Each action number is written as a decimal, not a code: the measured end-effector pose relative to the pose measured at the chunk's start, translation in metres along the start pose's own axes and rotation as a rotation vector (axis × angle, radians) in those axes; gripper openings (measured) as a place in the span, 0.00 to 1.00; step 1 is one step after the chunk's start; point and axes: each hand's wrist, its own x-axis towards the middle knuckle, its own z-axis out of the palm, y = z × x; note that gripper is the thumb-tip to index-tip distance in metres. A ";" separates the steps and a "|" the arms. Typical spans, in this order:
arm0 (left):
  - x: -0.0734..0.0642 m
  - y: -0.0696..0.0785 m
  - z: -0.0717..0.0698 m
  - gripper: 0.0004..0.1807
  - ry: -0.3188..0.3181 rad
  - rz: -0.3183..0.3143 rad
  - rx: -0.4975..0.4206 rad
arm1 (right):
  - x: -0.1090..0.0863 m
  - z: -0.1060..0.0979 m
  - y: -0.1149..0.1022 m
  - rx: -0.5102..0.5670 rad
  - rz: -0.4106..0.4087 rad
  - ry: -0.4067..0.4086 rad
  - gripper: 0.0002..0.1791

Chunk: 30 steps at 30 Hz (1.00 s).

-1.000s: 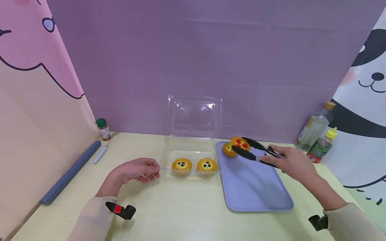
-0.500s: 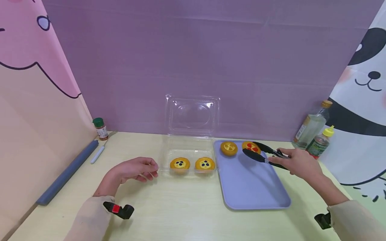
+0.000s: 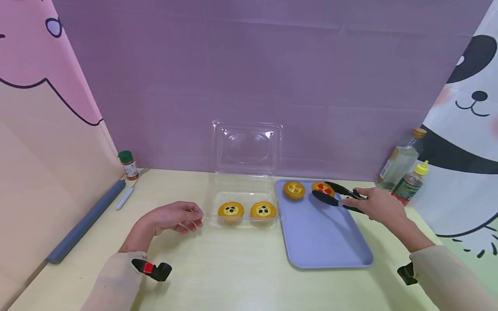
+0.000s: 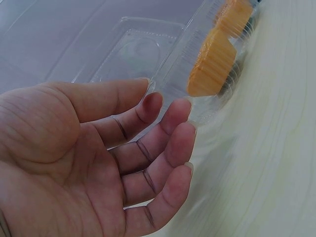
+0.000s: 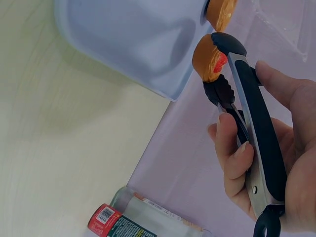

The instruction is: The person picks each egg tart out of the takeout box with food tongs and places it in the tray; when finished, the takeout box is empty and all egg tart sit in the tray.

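Observation:
My right hand (image 3: 383, 206) holds black-tipped tongs (image 5: 261, 138) by their handles. Between the tong tips is a tart with red topping (image 3: 321, 187), at the far right part of the lavender tray (image 3: 327, 246). A yellow-topped tart (image 3: 294, 190) sits just left of it on the tray. My left hand (image 3: 175, 217), fingers loosely bent, is at the left edge of a clear hinged plastic box (image 3: 245, 183) with its lid up; I cannot tell whether the fingertips touch it. Inside that box, along the front, lie two tarts with dark berries (image 3: 231, 210).
Back right stand a clear bottle (image 3: 400, 162) and a yellow-capped bottle (image 3: 410, 183). On the left lie a blue-grey roll (image 3: 87, 222) and a light-handled tool (image 3: 125, 197), near a green-capped jar (image 3: 128, 164). A purple sheet (image 3: 249, 77) hangs behind the table.
My right hand has carried the red-topped tart in the tongs rightward, from in front of the yellow-topped tart to beside it. My left hand has kept its place by the box.

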 end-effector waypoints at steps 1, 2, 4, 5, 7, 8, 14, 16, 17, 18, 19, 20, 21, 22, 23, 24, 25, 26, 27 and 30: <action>0.000 0.000 0.000 0.17 0.001 0.001 0.002 | 0.000 0.000 -0.001 0.001 0.003 0.000 0.55; 0.000 0.000 0.000 0.17 0.002 0.001 0.004 | 0.001 0.000 -0.002 0.001 0.004 -0.002 0.55; 0.000 0.000 0.000 0.17 0.002 0.003 0.011 | 0.001 0.001 -0.003 0.003 0.007 -0.008 0.54; 0.000 0.000 0.000 0.17 0.001 0.005 0.014 | 0.001 0.001 -0.004 0.003 0.008 -0.008 0.54; 0.001 -0.001 0.000 0.17 0.001 0.005 0.017 | 0.002 0.002 -0.004 -0.004 0.011 -0.010 0.53; 0.001 -0.001 0.000 0.18 0.002 0.005 0.017 | 0.002 0.002 -0.004 -0.007 0.012 -0.011 0.53; 0.001 -0.002 0.000 0.18 -0.002 0.013 0.011 | 0.008 0.004 -0.005 -0.017 0.013 -0.007 0.52; 0.001 -0.002 0.000 0.17 -0.003 0.015 0.009 | 0.010 0.005 -0.005 -0.017 0.012 -0.006 0.52; 0.000 -0.002 0.000 0.17 -0.003 0.016 0.006 | 0.011 0.005 -0.005 -0.017 0.012 -0.007 0.52; 0.000 -0.002 0.000 0.17 -0.002 0.016 0.005 | 0.012 0.006 -0.005 -0.019 0.014 -0.007 0.52; 0.000 -0.002 0.000 0.17 -0.003 0.017 0.003 | 0.012 0.007 -0.005 -0.021 0.015 -0.005 0.52; 0.000 -0.001 0.000 0.17 -0.003 0.018 0.002 | 0.013 0.007 -0.005 -0.022 0.013 -0.003 0.52; -0.001 -0.001 0.000 0.17 -0.004 0.019 0.000 | 0.014 0.008 -0.005 -0.023 0.011 0.000 0.52; -0.001 -0.001 0.000 0.17 -0.003 0.020 -0.001 | 0.015 0.009 -0.004 -0.024 0.009 0.002 0.52; -0.001 -0.001 0.000 0.17 -0.003 0.020 -0.001 | 0.015 0.010 -0.004 -0.026 0.009 0.003 0.52; -0.001 -0.001 0.000 0.17 -0.003 0.018 0.001 | 0.016 0.010 -0.004 -0.026 0.007 0.005 0.53; -0.001 0.000 0.000 0.17 -0.003 0.017 0.003 | 0.016 0.011 -0.004 -0.027 0.005 0.007 0.53; -0.001 0.000 0.000 0.17 -0.002 0.015 0.005 | 0.016 0.011 -0.004 -0.027 0.003 0.008 0.53; -0.001 0.000 0.000 0.17 -0.002 0.014 0.006 | 0.016 0.012 -0.004 -0.027 0.002 0.009 0.53; -0.001 0.000 -0.001 0.17 -0.002 0.010 0.008 | 0.016 0.013 -0.004 -0.027 0.000 0.015 0.52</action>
